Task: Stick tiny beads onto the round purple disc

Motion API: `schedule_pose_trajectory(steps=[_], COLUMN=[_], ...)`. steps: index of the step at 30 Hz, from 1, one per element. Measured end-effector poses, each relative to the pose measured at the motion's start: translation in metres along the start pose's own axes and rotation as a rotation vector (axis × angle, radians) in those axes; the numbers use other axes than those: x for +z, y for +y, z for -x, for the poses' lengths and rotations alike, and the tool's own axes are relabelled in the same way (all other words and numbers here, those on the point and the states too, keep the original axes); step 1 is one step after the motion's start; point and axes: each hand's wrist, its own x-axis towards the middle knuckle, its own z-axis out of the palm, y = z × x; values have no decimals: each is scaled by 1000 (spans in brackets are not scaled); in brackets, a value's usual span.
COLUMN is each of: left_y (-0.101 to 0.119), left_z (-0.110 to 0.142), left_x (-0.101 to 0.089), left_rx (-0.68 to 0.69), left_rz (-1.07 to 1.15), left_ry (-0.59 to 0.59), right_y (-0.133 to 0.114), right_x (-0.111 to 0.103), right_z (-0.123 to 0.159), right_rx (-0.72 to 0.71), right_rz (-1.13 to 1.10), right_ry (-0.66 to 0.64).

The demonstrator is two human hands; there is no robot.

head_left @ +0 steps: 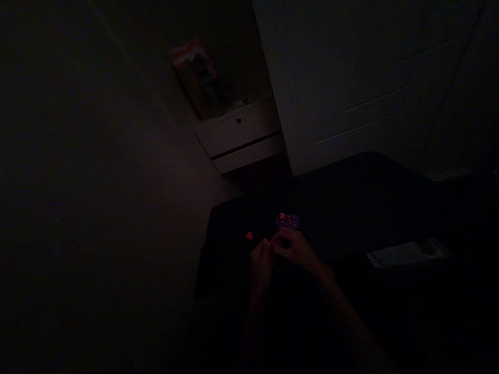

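Your left hand (263,256) and right hand (293,247) are meeting fingertip-close beside the purple piece (292,222); you can't tell what your fingers are grasping.

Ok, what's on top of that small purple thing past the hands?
Orange-red marks, and seemingly a red lump, show on the purple thing. Its underside is hidden, and the right hand may cover its near edge.

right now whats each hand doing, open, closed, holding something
Left hand: fingers curled; too dark to tell its grip.
Right hand: fingers curled, beside it; grip also unclear.
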Motion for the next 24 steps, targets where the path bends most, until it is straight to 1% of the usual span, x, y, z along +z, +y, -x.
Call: schedule_pose_trajectory(steps=[3, 5, 8, 11, 14, 16, 18, 24], left_y=[-2, -4, -8, -11, -12, -12, -14, -18], left_z=[0, 0, 0, 0, -1, -2, -3, -5], left_x=[3, 4, 3, 3, 3, 3, 2, 0], left_rx=[3, 24, 64, 25, -17, -14, -4, 1], left_rz=[6, -33, -90, -44, -9, -29, -41, -27], left_ry=[-5, -2, -23, -19, -5, -10, -14, -2], right_y=[4, 6, 10, 14, 17, 21, 26, 34], right_x=[2, 3, 4, 3, 2, 3, 4, 7], right_z=[1, 3, 5, 5, 3, 1, 0, 1], right_rx=[17, 35, 68, 96, 69, 39, 39, 214], right_rz=[45, 71, 120, 138, 120, 109, 84, 21], right_ry=[45, 76, 161, 239, 262, 287, 309, 299])
